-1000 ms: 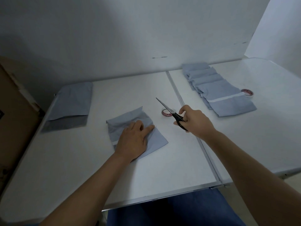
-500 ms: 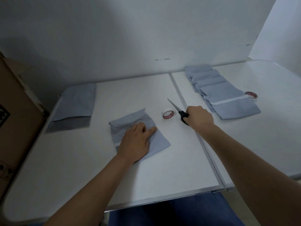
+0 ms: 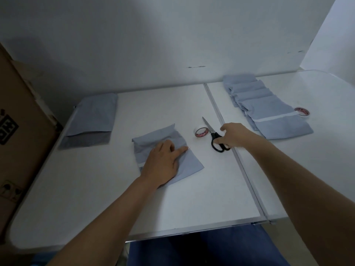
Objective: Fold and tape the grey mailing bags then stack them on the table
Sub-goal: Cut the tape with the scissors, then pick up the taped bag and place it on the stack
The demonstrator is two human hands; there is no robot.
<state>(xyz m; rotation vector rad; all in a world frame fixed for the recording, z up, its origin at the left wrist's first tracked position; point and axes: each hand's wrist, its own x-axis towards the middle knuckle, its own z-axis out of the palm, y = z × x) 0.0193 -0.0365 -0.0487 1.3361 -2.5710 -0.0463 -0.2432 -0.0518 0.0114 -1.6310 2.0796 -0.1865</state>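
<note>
Bag (image 3: 169, 143), grey and folded, is lying on the white table (image 3: 96, 189) near its middle, tilted a bit, with a pale strip showing along its left near edge. Left hand (image 3: 163, 164) is lying flat on the bag, fingers straight and slightly spread, pressing it down, index pointing right toward the bag's right edge.

Right hand (image 3: 233, 136) is resting on the scissors (image 3: 214, 137) just right of the bag, fingers curled over the black handles; whether they are passing through the loops I cannot tell. Scissors are lying on the table, blades together, pointing far and left. Tape roll (image 3: 201, 131) is sitting just left of the blades, touching or nearly touching them, between bag and scissors.

Row of bags (image 3: 267, 110) is lying overlapped on the right table half, running from far to near, the nearest one showing a white strip across it. Second tape roll (image 3: 302, 112) is sitting at the right edge of that row. Unfolded bag pile (image 3: 92, 121) is lying flat at the far left of the table, well apart from the hands. Cardboard box (image 3: 17, 131) is standing left of the table. Blue trousers (image 3: 201, 248) are showing below the near table edge.
</note>
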